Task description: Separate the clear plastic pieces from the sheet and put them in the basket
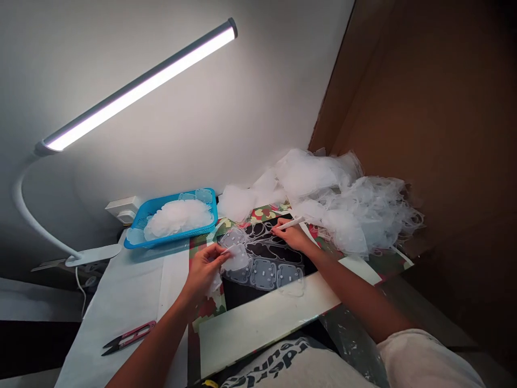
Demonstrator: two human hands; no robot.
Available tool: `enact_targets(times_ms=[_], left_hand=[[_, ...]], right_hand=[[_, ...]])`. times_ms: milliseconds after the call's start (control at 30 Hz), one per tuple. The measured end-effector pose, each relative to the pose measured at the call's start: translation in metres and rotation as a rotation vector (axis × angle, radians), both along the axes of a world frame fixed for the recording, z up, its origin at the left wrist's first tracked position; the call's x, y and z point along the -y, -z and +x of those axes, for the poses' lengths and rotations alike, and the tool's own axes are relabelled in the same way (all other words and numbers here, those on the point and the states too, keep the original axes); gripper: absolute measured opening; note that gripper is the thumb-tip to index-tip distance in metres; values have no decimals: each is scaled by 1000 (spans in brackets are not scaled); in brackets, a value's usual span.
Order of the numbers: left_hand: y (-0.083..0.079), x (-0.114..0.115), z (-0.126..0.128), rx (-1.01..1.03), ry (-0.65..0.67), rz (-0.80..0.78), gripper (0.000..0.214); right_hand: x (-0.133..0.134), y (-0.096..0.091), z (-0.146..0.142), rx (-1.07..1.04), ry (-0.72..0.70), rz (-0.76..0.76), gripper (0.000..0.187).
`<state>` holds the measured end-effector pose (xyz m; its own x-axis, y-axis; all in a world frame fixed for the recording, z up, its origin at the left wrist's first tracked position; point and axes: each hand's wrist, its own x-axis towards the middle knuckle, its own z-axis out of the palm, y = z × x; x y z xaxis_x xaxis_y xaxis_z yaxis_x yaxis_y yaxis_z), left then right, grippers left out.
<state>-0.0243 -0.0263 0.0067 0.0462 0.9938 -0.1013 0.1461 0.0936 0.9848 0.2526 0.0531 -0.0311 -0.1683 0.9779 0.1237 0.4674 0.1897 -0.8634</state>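
Note:
Over a black work surface (242,299) lies a thin translucent sheet (264,274) with rounded, tag-like shapes and small white spots. My left hand (203,267) pinches a translucent white cut piece (237,258) at the sheet's left side; more pale film shows beneath the palm. In the fingers of my right hand (294,237) is a slim white pen-shaped tool (294,221), its thicker end pointing right. Close to my right fingertips, thin looping strips (258,233) of cut film spread across the black surface. The tool's tip is too small to make out.
A blue basket (177,235) of white pieces stands at the back left. Heaped film scraps (363,210) cover the back right, by a brown panel (436,118). Red-handled thread snips (129,338) lie front left. A clamp lamp (141,89) hangs above; a pale board (258,318) crosses the front.

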Motion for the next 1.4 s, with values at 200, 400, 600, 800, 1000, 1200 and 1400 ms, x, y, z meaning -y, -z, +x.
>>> enact_targets(times_ms=[200,400,600,800,1000,1200,1400], left_hand=[[-13,14,-39,107,-205,-31,44],[-19,35,-29,256,-82,-153,43],[-17,38,-6,343,22,-179,40],[-23,38,5,271,99,-176,37],[-33,43,6,218,180,-249,62],[-39,45,11,173,240,-255,69],[-34,20,13,32,128,-61,35]], right_hand=[[-3,-6,7,108,78,64,20],[36,-40,-17,-265,-36,76,23],[93,-72,-41,-588,-508,-236,25],[102,-61,-40,-520,-373,-199,24],[90,-41,-36,-715,-205,-274,23],[85,-29,-33,-833,-153,-403,33],[89,-32,-34,-731,-208,-392,34]])
